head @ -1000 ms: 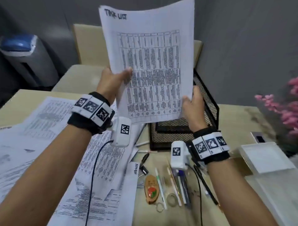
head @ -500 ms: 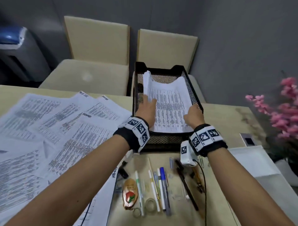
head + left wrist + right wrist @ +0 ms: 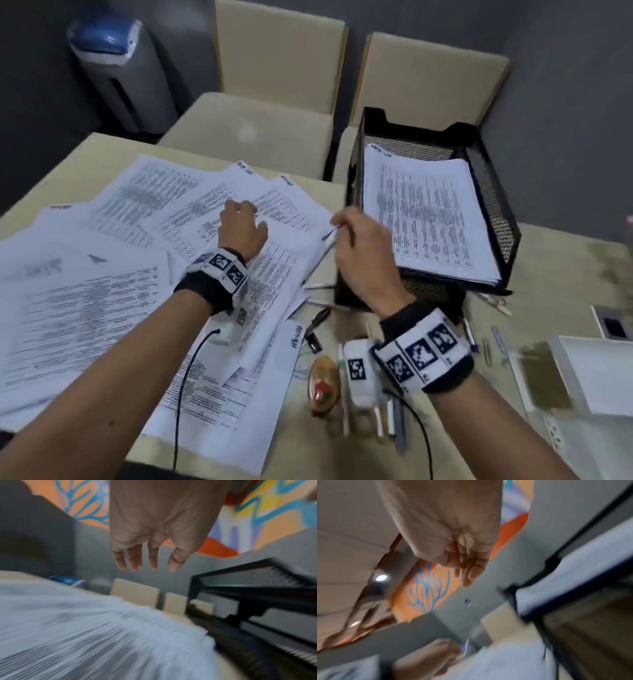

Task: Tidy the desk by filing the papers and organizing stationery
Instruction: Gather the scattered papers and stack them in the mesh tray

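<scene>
Loose printed sheets (image 3: 102, 291) lie fanned over the left half of the desk. A black mesh tray (image 3: 493, 192) stands at the back right with a stack of filed papers (image 3: 428, 219) in it. My left hand (image 3: 245, 214) is over the top sheets, its fingers relaxed and holding nothing; the left wrist view shows the left hand (image 3: 145, 563) above the blurred sheets (image 3: 85, 635). My right hand (image 3: 337, 226) is just left of the tray and pinches the right edge of a loose sheet (image 3: 325, 236). In the right wrist view the right hand (image 3: 467, 568) has its fingers curled together.
Pens (image 3: 387, 421), a wooden oval trinket (image 3: 323, 383), small rings and black clips (image 3: 317, 318) lie in front of the tray. A white box (image 3: 596, 373) sits at the right edge. Two beige chairs (image 3: 281, 51) and a grey bin (image 3: 120, 68) stand behind the desk.
The sheet held up a second ago now lies in the tray. Both hands have left the tray and moved left to the loose sheets; the right hand has taken a sheet's edge.
</scene>
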`<action>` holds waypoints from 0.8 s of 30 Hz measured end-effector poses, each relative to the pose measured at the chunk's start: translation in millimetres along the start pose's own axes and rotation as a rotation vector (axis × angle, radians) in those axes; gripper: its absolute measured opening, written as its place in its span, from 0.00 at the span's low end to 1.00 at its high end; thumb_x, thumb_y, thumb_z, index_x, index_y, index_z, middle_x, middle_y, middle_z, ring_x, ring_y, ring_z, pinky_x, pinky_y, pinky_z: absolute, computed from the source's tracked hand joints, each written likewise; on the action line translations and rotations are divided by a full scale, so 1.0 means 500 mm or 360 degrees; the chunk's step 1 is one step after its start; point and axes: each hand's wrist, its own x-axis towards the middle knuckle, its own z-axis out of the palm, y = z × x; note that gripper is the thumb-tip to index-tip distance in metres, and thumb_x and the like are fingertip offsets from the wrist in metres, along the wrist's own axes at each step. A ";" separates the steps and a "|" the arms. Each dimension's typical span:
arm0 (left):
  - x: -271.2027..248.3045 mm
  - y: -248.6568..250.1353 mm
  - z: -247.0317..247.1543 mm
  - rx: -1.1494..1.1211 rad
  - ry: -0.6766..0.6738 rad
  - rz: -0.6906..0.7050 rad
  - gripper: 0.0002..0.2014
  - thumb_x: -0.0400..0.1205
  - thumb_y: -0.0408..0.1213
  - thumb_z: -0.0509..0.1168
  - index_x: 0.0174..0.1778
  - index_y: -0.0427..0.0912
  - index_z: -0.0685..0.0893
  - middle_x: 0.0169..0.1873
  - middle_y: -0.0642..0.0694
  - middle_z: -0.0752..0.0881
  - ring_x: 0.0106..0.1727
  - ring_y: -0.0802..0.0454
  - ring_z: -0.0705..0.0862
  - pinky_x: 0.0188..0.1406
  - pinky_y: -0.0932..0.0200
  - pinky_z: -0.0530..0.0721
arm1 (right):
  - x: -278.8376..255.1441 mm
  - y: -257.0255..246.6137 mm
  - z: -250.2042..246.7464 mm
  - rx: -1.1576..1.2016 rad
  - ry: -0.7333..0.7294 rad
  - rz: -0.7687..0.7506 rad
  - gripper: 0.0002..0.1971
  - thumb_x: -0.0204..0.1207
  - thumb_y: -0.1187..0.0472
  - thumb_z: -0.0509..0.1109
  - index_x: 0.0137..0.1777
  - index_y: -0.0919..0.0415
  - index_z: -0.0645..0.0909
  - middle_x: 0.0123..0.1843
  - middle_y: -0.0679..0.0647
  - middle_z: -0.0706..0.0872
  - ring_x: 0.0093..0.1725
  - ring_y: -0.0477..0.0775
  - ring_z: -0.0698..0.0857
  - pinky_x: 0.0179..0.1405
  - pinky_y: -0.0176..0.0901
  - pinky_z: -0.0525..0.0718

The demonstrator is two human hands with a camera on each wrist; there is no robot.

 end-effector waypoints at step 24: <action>-0.115 -0.619 -0.224 0.0148 -0.0078 -0.1549 0.65 0.63 0.71 0.65 0.81 0.29 0.42 0.80 0.25 0.45 0.81 0.27 0.50 0.78 0.34 0.53 | 0.103 -0.037 0.292 -0.0090 -0.0490 0.0303 0.08 0.79 0.69 0.60 0.40 0.64 0.78 0.32 0.56 0.77 0.34 0.55 0.76 0.32 0.42 0.69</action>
